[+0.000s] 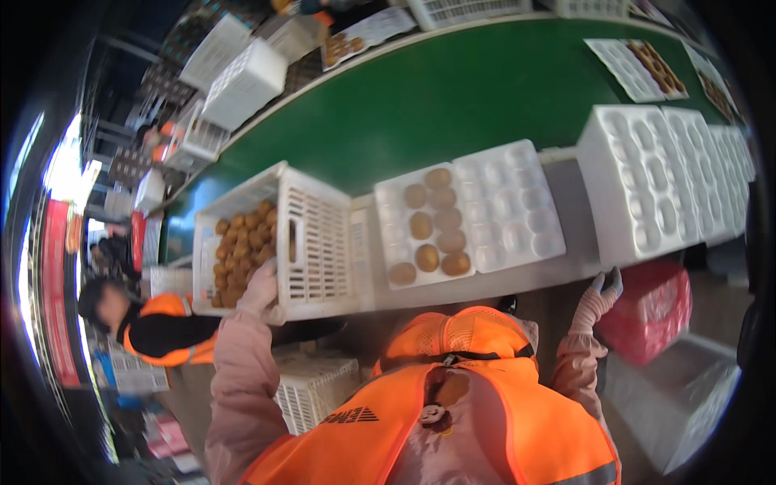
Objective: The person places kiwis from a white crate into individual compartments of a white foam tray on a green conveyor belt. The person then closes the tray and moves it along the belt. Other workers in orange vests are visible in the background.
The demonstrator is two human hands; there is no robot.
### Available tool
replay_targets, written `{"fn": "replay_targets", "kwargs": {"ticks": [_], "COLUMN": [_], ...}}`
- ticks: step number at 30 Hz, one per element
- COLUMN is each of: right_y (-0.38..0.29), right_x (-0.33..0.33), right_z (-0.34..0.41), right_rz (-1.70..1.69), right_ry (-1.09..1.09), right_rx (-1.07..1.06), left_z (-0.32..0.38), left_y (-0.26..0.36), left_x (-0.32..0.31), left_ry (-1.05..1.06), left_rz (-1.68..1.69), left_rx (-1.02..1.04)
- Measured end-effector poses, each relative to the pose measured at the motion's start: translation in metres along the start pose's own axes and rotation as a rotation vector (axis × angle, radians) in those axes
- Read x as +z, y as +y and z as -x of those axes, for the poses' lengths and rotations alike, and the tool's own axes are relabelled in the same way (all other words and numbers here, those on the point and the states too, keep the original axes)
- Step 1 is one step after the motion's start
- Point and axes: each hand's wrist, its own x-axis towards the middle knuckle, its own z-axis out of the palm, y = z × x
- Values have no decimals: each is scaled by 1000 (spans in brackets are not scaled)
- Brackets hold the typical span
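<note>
My left hand, in a pale glove, grips the near right rim of a white slatted plastic crate; some fingers are hidden. Inside the crate lies a heap of brown kiwifruit. To its right, a white moulded tray holds several kiwifruit in its cups. A second moulded tray adjoins it, its cups bare. My right hand, gloved with grey fingertips, has its fingers apart and holds nothing. It is just below the near edge of a tall stack of white moulded trays.
A green conveyor belt runs behind the metal ledge, carrying trays of kiwifruit at far right. A red plastic bag and a clear-wrapped box stand right. Another person is at left; another crate stands below.
</note>
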Motion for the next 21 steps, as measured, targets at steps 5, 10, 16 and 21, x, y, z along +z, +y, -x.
{"fn": "replay_targets", "kwargs": {"ticks": [5, 10, 16, 21], "right_y": [-173, -331, -427, -445], "right_x": [85, 149, 217, 259], "right_z": [45, 154, 272, 328], "right_rz": [-347, -433, -429, -302], "right_ry": [-552, -1112, -1458, -1339], "right_rx": [-474, -749, -1027, -1259], "left_z": [-39, -69, -84, -105], "left_y": [11, 13, -30, -49], "left_x": [-21, -52, -76, -116], "left_ry": [71, -128, -136, -217], "left_rz": [-1059, -1107, -943, -416], "left_rx": [-7, 8, 181, 259]}}
